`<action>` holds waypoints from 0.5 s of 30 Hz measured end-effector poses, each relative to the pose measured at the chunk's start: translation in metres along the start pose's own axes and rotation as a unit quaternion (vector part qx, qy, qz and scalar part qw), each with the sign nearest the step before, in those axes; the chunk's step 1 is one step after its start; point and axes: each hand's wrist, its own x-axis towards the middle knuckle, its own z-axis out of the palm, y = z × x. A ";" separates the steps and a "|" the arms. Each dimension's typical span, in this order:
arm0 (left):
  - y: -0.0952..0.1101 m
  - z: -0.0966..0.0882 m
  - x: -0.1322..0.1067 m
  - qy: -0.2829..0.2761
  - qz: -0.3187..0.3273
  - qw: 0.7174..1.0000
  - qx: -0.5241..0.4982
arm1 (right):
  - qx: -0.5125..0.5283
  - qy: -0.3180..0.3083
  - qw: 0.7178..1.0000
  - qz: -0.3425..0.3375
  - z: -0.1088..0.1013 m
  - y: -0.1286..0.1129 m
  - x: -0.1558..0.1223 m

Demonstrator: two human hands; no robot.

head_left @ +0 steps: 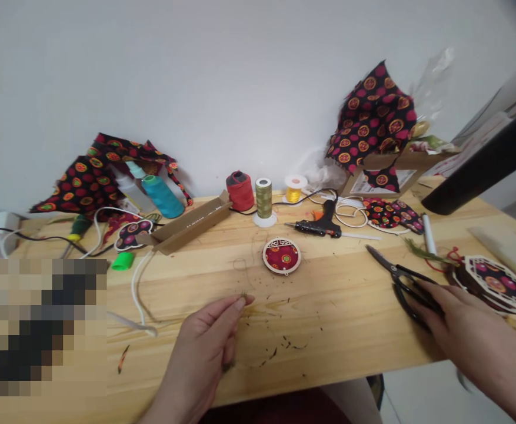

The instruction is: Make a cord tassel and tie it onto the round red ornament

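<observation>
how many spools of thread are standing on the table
4: teal spool at left by the fabric, red spool, olive spool and yellow spool in a row at centre back. Clutter may hide more.

A home craft corner set up at a plain wall

A pale wooden table [337, 330] is seen pushed against a bare white wall and strewn with sewing and craft supplies: thread spools [263, 199], a hot glue gun [322, 224], black scissors [405, 282], scraps of red-and-black patterned fabric [375, 118], a cardboard box [399, 168] and small fabric-faced ornaments [281, 255].
</observation>
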 end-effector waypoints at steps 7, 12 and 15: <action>-0.002 -0.008 -0.002 0.003 0.009 1.000 0.012 | -0.051 -0.080 0.993 0.071 -0.013 -0.010 0.009; -0.003 -0.008 -0.003 0.006 0.013 1.000 0.026 | 0.094 -0.022 0.995 0.034 -0.028 -0.019 -0.005; -0.002 -0.006 -0.004 0.000 0.013 1.000 0.024 | 0.328 -0.098 0.939 -0.035 -0.039 -0.051 -0.025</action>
